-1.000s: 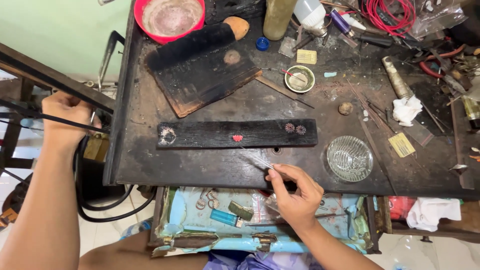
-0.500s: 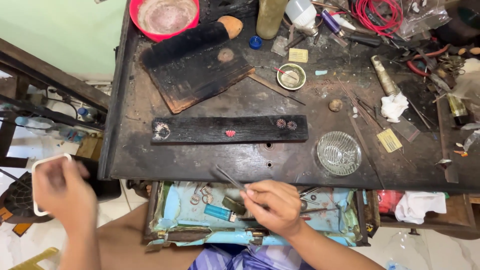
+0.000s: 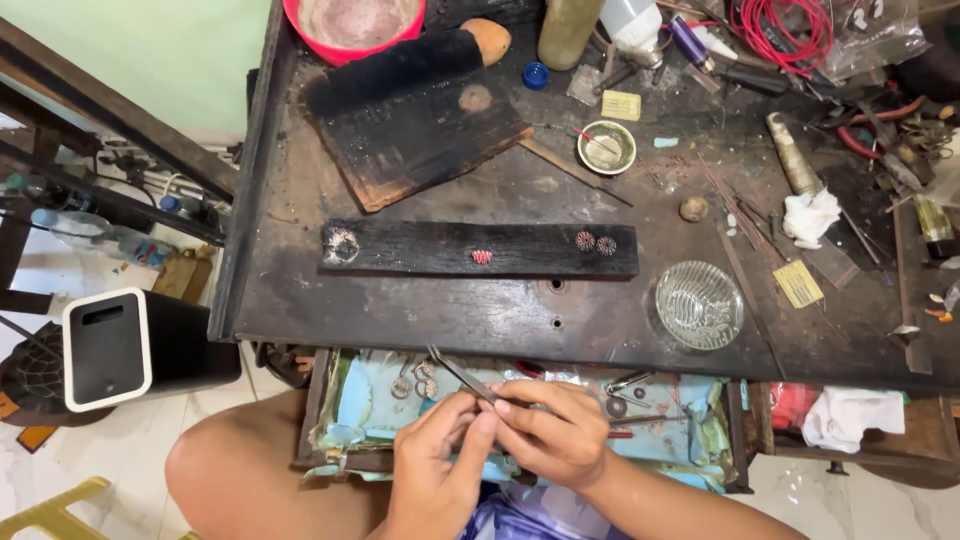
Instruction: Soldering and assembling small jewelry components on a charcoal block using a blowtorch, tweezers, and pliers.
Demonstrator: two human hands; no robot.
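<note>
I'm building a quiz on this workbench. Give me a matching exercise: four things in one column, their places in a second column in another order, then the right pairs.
Things
1. tweezers
2. glass dish
3. red bowl
4. white cloth

Places
A. far left corner of the bench top
B. pinched between the left hand and right hand, over the open drawer
C. near bench edge, right of the long dark wooden strip
D. compartment under the bench's right end

Pairs: 1-B, 2-C, 3-A, 4-D
</note>
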